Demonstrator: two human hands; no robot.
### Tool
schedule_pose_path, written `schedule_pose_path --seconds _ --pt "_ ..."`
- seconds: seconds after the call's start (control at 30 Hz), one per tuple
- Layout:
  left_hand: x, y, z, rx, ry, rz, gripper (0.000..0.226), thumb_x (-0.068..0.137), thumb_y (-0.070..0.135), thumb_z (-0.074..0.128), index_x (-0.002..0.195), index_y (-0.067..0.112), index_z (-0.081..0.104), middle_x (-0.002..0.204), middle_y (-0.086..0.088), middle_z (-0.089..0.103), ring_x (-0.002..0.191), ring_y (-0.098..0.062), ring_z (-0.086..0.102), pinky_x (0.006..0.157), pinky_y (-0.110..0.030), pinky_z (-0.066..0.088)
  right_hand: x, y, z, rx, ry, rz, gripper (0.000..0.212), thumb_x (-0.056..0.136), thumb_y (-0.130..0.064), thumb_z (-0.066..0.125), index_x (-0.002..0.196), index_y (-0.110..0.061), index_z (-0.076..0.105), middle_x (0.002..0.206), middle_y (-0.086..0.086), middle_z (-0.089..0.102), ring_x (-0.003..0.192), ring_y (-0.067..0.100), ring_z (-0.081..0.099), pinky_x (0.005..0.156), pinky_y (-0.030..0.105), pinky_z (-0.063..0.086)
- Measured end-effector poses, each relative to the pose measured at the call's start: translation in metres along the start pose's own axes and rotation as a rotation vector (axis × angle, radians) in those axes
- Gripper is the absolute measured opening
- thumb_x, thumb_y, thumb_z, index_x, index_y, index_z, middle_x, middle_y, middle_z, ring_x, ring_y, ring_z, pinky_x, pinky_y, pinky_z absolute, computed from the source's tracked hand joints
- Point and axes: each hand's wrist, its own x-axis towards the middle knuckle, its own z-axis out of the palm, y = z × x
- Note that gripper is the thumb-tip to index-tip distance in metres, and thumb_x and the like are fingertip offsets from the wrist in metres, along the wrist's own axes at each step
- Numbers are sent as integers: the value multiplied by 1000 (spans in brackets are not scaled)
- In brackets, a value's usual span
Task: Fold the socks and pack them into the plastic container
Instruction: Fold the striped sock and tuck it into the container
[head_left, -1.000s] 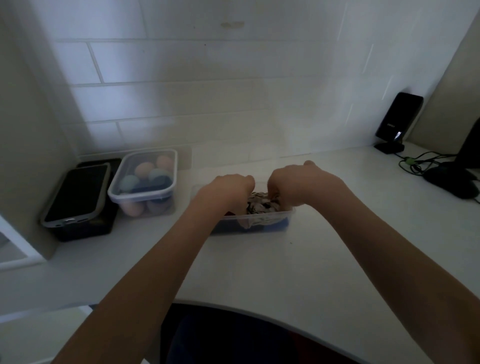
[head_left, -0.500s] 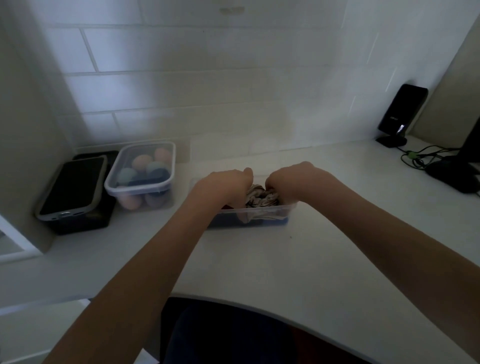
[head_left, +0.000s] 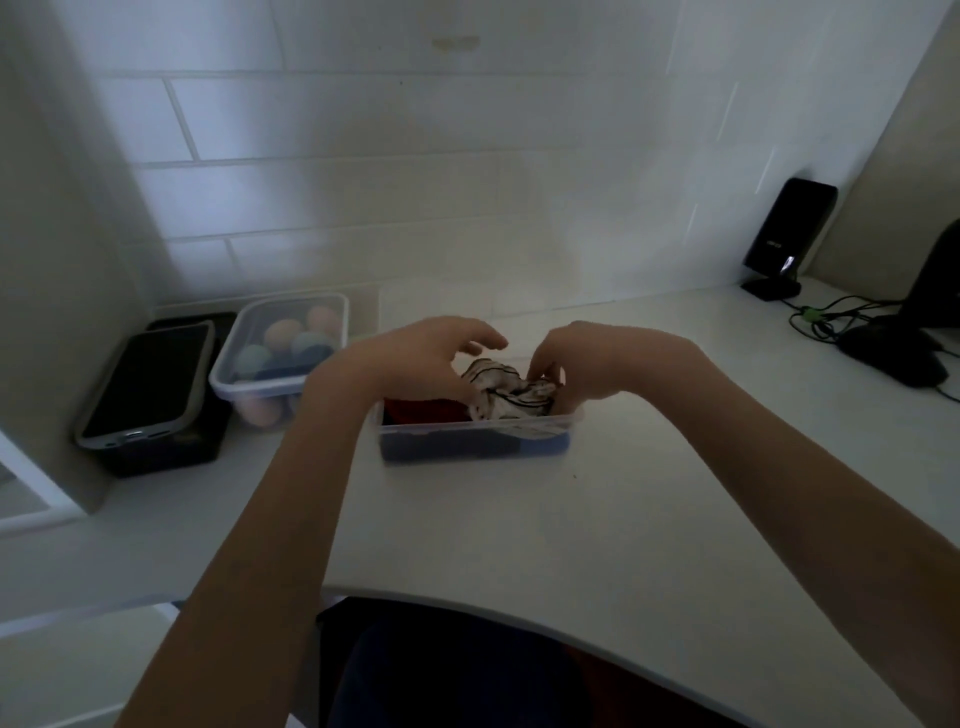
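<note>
A clear plastic container sits on the white counter in front of me. Inside it lie a dark blue sock along the front, a red sock at the left, and a bunched white sock with dark stripes on top at the right. My right hand is over the container's right end with its fingers closed on the striped sock. My left hand hovers over the left end, fingers spread and curled, thumb lifted, holding nothing that I can see.
A second clear lidded tub with coloured rolled socks stands to the left, beside a black box with a phone lying on it. At the far right are a black speaker, cables and a dark device. The counter's curved edge is near me.
My left hand has opened and lifted off the socks, uncovering the red sock. My right hand stays on the striped sock, which now shows more.
</note>
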Motion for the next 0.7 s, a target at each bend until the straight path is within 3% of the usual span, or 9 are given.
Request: schedule_pose_path --seconds 0.1,0.2,0.27,0.43,0.7 --pt "4 6 5 94 106 51 33 79 23 68 112 21 66 112 -1 66 100 -15 59 94 -35 48 0 3 -9 96 -8 30 49 76 -30 74 122 -21 60 106 0 72 85 15 64 83 30 51" --pt "10 7 13 199 54 2 39 71 17 74 110 17 67 106 -4 69 85 -13 56 77 -25 44 6 0 -8 81 3 45 40 81 -28 70 119 -20 62 97 4 74 66 12 66 73 26 52" --pt "12 8 18 276 13 -18 41 71 17 73 111 16 66 106 -4 69 82 -14 54 73 -24 40 9 -3 -2 46 0 64 40 78 -23 73 116 -20 63 100 4 72 64 13 65 69 28 53" --pt "21 6 26 313 2 -101 55 65 19 77 117 16 60 116 -7 64 98 -22 58 84 -34 49 9 -10 5 -123 13 88 40 75 -29 70 114 -26 64 106 -1 68 95 22 63 69 29 42" --pt "26 6 23 323 -84 -161 79 57 28 85 123 18 44 124 -8 56 108 -26 52 91 -41 47 0 -14 -3 -226 -35 64 44 80 -31 64 124 -33 57 113 -6 64 101 19 61 72 29 39"
